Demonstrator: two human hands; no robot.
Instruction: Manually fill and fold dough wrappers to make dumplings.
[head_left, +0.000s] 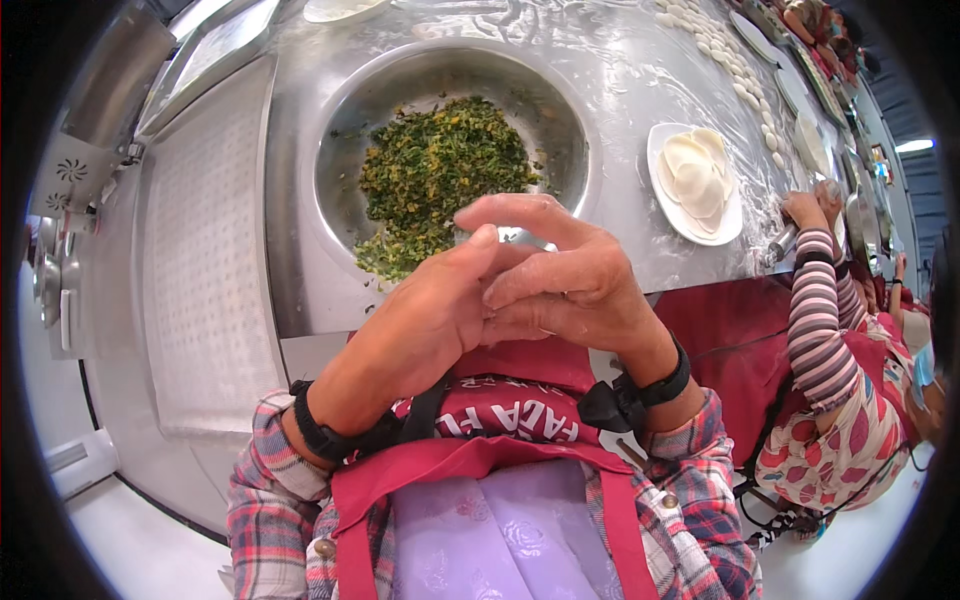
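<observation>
My left hand and my right hand meet in front of my body, over the near rim of a wide stainless steel bowl. The fingers are bent and overlap, and whatever may lie between the palms is hidden. A pale, bright patch shows just under the right fingers; I cannot tell what it is. Chopped green and yellow filling is heaped in the bowl. To the right, several thin round dough wrappers lie overlapping on a white oval plate.
A perforated metal tray lies at the left. Small dough pieces line the floured steel table. At the right, a co-worker's hands hold a rolling pin. A white dish stands at the far edge.
</observation>
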